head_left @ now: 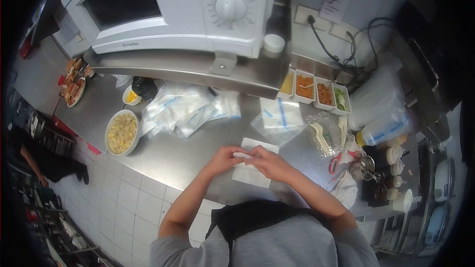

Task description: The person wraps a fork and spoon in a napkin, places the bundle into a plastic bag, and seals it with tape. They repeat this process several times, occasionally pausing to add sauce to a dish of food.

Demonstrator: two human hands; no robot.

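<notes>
My left hand [227, 159] and my right hand [268, 162] meet above the near edge of the steel counter [198, 155]. Both hands pinch a small folded white piece [241, 156], which looks like paper, between their fingertips. Under the hands lies a flat white sheet [256, 176], partly hidden by them. Just beyond the hands are clear plastic bags with blue print [282, 116]. A bigger pile of similar bags [185, 109] spreads over the counter to the left.
A microwave [183, 10] stands on a steel shelf. Left are a bowl of rice [121, 132] and a small yellow bowl [131, 96]. Right are food trays [323, 94], red-handled scissors [335, 163], wooden cutlery [321, 139] and bottles. Another person [49, 155] stands at far left.
</notes>
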